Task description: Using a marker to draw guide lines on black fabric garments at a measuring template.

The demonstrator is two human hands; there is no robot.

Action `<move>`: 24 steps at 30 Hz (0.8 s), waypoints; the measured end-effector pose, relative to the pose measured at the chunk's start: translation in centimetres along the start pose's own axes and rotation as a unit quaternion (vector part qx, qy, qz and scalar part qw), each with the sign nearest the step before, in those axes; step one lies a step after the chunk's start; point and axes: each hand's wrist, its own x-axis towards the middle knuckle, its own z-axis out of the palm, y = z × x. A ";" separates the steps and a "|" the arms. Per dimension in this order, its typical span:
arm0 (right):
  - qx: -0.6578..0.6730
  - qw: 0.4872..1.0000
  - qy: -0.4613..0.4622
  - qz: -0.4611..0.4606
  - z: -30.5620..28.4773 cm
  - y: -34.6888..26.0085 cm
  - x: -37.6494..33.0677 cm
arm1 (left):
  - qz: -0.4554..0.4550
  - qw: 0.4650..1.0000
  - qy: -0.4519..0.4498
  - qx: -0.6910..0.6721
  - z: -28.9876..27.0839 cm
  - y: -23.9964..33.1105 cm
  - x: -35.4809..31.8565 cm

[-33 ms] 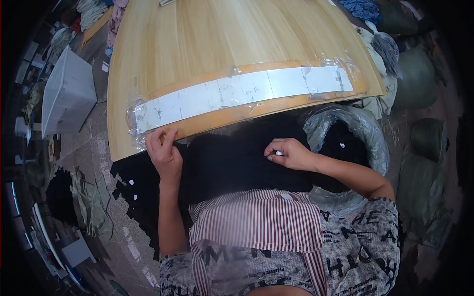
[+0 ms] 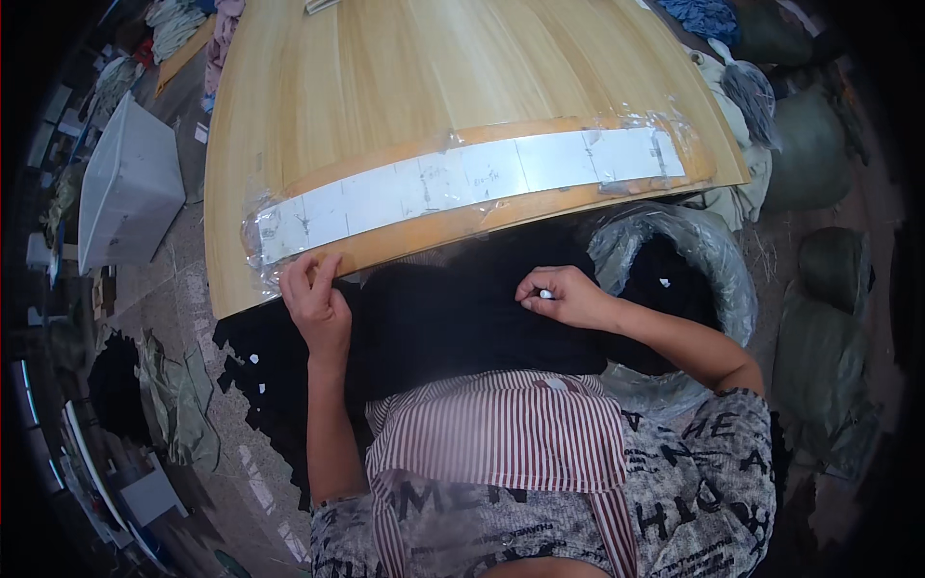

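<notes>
My left hand (image 2: 320,306) rests at the near left edge of the wood-patterned table (image 2: 405,77), its fingers apart and the tips on the edge. No object shows in it. My right hand (image 2: 570,299) is closed over black cloth (image 2: 453,323) in my lap. From its curled fingers pokes the rounded white end of a pen-like stick (image 2: 546,295); the rest of it is hidden. Along the table's near side, a white marked paper strip (image 2: 405,193) lies on an orange-brown backing (image 2: 385,252) under clear tape.
Right of my lap, a clear plastic bag (image 2: 727,260) holds more black cloth. Black pieces (image 2: 265,347) with small white tags hang at the left. A white bin (image 2: 135,188) stands left of the table. Green sacks (image 2: 809,159) and cloth heaps lie to the right.
</notes>
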 end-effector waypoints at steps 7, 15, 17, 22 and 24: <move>0.218 0.932 0.257 0.134 1.2 7.1 -3.6 | -0.024 0.999 -0.006 -0.021 -1.7 1.5 2.1; 0.274 0.904 0.305 0.120 2.2 8.3 -3.6 | 0.086 0.981 -0.112 0.130 1.4 0.7 13.6; 0.278 0.907 0.293 0.115 2.0 8.9 -3.4 | 0.094 0.971 -0.152 0.156 1.9 0.1 15.4; 0.270 0.905 0.309 0.114 2.2 9.5 -3.2 | 0.052 0.957 -0.262 0.118 2.2 -0.5 16.5; 0.278 0.902 0.312 0.110 2.2 9.6 -3.1 | 0.067 0.959 -0.252 0.115 2.3 -0.7 16.3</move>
